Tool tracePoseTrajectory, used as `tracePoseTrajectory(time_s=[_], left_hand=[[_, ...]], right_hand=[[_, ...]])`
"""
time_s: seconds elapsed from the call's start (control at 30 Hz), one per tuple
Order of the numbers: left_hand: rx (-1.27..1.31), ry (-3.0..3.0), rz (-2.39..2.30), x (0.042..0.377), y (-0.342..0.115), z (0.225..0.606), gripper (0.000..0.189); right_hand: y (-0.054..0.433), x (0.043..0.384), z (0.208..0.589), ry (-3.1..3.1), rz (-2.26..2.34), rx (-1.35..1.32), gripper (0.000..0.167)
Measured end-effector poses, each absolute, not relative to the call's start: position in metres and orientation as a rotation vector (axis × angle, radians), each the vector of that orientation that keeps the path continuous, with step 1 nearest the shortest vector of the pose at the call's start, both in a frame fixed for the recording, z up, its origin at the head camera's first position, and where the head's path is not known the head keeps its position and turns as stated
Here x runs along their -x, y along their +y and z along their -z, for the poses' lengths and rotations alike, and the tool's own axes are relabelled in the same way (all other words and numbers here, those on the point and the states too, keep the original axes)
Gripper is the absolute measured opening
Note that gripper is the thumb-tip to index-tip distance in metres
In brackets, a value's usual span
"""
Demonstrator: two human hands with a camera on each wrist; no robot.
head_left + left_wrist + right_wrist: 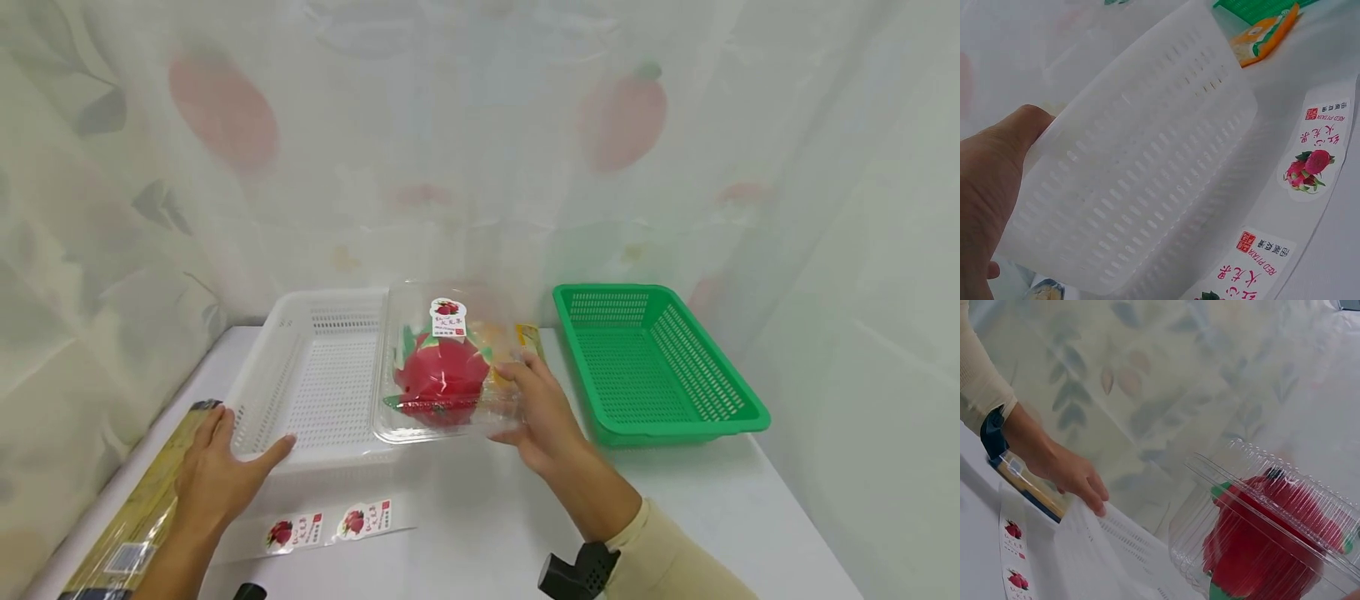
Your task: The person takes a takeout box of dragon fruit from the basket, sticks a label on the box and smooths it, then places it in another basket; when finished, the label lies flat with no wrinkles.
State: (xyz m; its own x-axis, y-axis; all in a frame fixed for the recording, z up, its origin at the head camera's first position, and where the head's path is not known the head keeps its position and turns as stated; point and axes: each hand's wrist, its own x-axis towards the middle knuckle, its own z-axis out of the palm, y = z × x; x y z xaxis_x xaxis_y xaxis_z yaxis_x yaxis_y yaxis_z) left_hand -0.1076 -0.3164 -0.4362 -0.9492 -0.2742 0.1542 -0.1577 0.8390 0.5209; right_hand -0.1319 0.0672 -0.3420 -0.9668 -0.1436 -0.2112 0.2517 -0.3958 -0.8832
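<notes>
My right hand (546,408) grips the right side of a clear plastic clamshell box (390,417), its thumb at the near edge. A red dragon fruit (442,375) with green tips shows through the lid, which bears a dragon fruit sticker (448,318). The box is held tilted over the right part of a white plastic basket (330,367). At that basket's near left corner, my left hand (217,471) holds the rim, thumb along the front and fingers at the left side. The right wrist view shows the box (1179,550) close up.
A green basket (667,429) stands to the right. Behind the box lies an orange and yellow packet (1266,37). A strip of dragon fruit stickers (330,527) lies in front of the white basket. Along the left table edge is a long gold package (135,517). Printed curtains (480,167) hang around the table.
</notes>
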Motion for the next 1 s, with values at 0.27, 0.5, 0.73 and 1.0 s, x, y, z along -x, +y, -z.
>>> tracePoseTrajectory(time_s=[0.27, 0.5, 0.73, 1.0], left_hand=[[-0.347, -2.791, 0.758, 0.107, -0.316, 0.435, 0.112], [-0.361, -2.794, 0.759, 0.106, -0.315, 0.435, 0.113], [-0.338, -2.779, 0.807, 0.105, -0.315, 0.436, 0.113], [-0.321, -2.763, 0.849, 0.103, -0.314, 0.435, 0.113]], right_hand=[[0.039, 0.144, 0.337, 1.571, 2.412, -0.139, 0.054], [0.011, 0.156, 0.336, 1.554, 2.4, -0.226, 0.058], [-0.015, 0.168, 0.338, 1.539, 2.38, -0.28, 0.059], [-0.047, 0.183, 0.351, 1.585, 2.384, -0.259, 0.062]])
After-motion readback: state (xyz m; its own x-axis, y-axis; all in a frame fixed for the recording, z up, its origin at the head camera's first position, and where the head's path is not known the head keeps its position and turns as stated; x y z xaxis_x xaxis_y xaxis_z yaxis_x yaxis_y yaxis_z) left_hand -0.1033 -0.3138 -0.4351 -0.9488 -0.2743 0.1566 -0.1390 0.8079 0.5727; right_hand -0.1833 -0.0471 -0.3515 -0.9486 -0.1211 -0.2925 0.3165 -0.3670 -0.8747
